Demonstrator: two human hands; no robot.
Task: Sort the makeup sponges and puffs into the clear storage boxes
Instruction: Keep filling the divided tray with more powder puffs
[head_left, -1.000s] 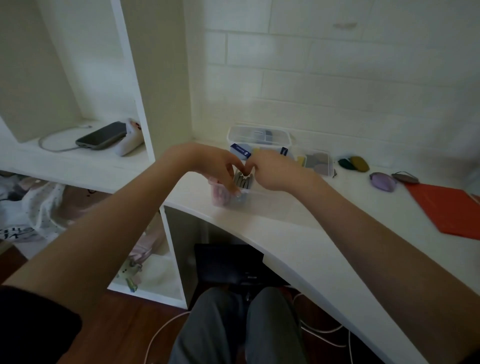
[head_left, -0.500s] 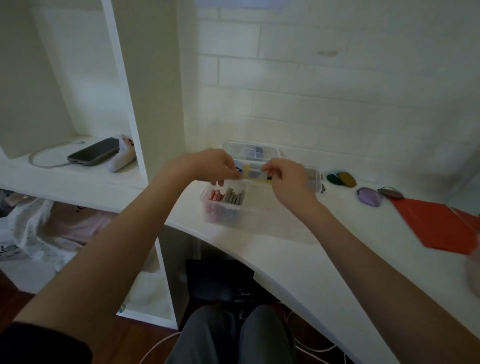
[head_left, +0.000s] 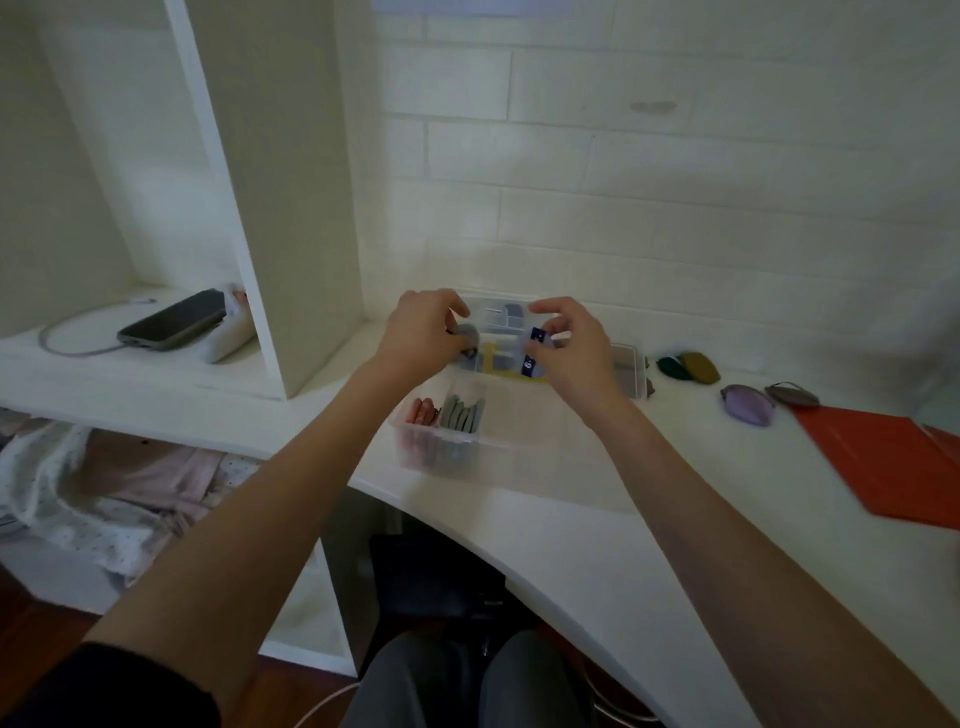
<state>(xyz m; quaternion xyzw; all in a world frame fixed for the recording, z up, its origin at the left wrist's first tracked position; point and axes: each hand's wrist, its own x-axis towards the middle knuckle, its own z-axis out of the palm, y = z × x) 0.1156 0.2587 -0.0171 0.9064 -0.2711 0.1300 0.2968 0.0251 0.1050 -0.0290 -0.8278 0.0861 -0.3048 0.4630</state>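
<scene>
White painted brick backs a curved white desk (head_left: 545, 525), with a shelf unit (head_left: 156, 374) to its left, all seen from the single head view.

Nearest on the desk stands an open clear storage box (head_left: 467, 441); its left end holds a row of pink sponges (head_left: 423, 413) and, just beside them, grey puffs (head_left: 462, 413) stood on edge, while the rest of that box looks bare. Behind it lies a packet of puffs (head_left: 506, 358) with yellow card and blue labels, and behind that a second clear box (head_left: 501, 312) against the wall.

Both hands hover over the packet. The left hand (head_left: 423, 332) has its fingers curled around a small grey puff (head_left: 467, 338) at the packet's left end. The right hand (head_left: 569, 345) pinches the packet's right end, thumb and fingers closed near the blue labels (the exact contact is blurred).

Further right on the desk lie a dark green puff (head_left: 670, 365) touching an olive puff (head_left: 701, 366), then a lilac puff (head_left: 748, 405) beside a grey-brown puff (head_left: 792, 395), and past them an orange folder (head_left: 883, 462).

On the shelf a dark phone (head_left: 174, 325) rests with a cable (head_left: 62, 343) attached, leaning on a white pouch (head_left: 231, 338). Below the shelf sits crumpled pale fabric (head_left: 88, 499).
</scene>
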